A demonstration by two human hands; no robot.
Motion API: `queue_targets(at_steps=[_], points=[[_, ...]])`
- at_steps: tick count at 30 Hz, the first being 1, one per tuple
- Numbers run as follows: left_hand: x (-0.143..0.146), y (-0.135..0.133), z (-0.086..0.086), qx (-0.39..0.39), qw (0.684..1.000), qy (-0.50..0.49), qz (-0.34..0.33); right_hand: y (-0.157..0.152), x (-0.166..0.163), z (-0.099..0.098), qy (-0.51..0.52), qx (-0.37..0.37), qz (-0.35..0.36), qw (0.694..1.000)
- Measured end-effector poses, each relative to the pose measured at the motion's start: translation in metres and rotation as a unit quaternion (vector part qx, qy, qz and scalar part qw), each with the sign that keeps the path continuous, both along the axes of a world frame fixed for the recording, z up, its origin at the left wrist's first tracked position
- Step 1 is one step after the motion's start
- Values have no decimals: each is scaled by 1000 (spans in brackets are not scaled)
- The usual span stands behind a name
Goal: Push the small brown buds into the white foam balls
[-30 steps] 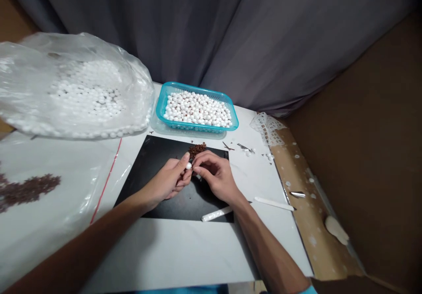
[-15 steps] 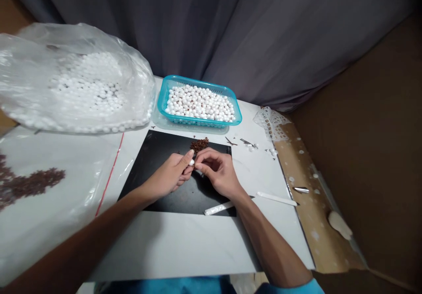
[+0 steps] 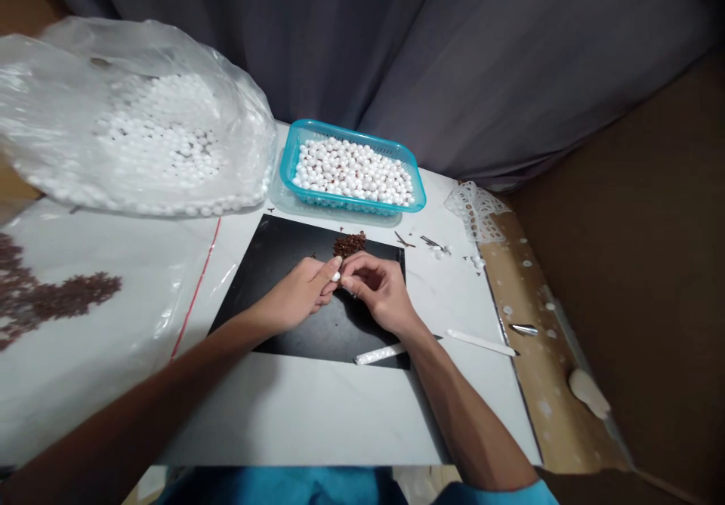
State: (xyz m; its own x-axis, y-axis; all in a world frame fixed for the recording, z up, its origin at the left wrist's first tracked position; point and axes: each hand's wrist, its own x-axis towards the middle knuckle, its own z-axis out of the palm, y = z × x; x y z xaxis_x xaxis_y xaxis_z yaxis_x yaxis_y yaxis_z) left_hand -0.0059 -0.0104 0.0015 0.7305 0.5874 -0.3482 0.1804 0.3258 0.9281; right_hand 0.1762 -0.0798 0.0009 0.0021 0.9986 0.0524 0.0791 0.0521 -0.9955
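My left hand (image 3: 300, 294) and my right hand (image 3: 377, 290) meet over a black mat (image 3: 272, 263) on the white table. The left thumb and fingers pinch a small white foam bead (image 3: 336, 276). My right hand's fingertips are pressed together against that bead, and what they hold is too small to name. Just beyond the fingers lies a little heap of brown bits (image 3: 348, 244) on the mat. A turquoise basket (image 3: 294, 154) full of white beads stands behind the mat.
A big clear bag of white beads (image 3: 141, 143) bulges at the left. Below it lies a flat plastic bag with brown bits (image 3: 62, 301). Two white sticks (image 3: 378, 354) (image 3: 480, 343) lie near my right wrist. White lace (image 3: 474, 210) and a metal tip (image 3: 524, 330) sit at the right edge.
The camera has shifted a little, so everything sits slightly right and higher in the picture. Both hands stay together on the bead over the mat.
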Motion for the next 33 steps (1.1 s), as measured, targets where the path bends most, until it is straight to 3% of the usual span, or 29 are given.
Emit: queue_targets(at_steps=[10,26,33], points=[[1,0,-7,63,998,17,-2,1,0,-9,20,13,-10,1000],[3,-2,-9,86,995,22,34,2,2,-10,22,12,-9,1000],[4,-6,-9,143,988,38,47,2,2,-10,13,24,-10,1000]])
